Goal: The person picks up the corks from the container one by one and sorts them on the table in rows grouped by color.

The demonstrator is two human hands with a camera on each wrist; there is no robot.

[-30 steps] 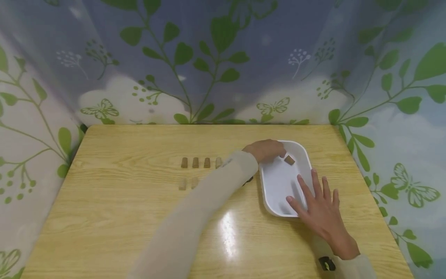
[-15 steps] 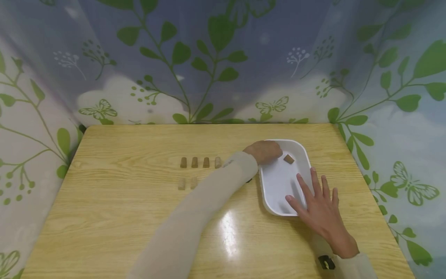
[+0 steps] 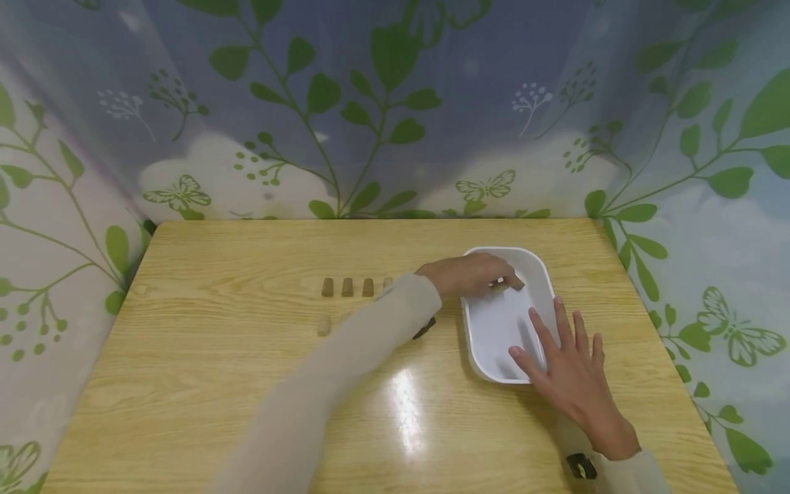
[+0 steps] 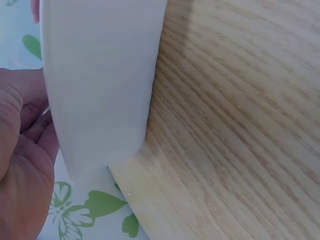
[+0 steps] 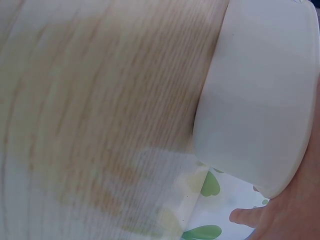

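Note:
My left hand [image 3: 472, 274] reaches over the left wall of a white rectangular tray [image 3: 484, 367], fingers bent down inside it. Its fingertips pinch a small brown tapered block [image 3: 519, 283] near the tray's far end; the fingers partly cover the block. In the left wrist view, the left hand [image 4: 25, 150] hangs over the tray wall [image 4: 100, 90] and its fingertips are hidden. My right hand [image 3: 570, 377] lies with fingers spread over the tray's right rim, thumb towards the inside. In the right wrist view, the right hand [image 5: 295, 200] is beside the tray's outer wall [image 5: 255, 95].
Left of the tray on the wooden table [image 3: 204, 384] stands a row of similar small brown blocks [image 3: 348, 287]. A paler block [image 3: 324, 325] begins a nearer row. The left sleeve [image 3: 345, 363] partly hides both rows. A leaf-patterned curtain [image 3: 382, 137] borders the table.
The left hand has moved right and its fingers have come onto the brown block in the tray. Its sleeve now covers more of the rows. The right hand stays put.

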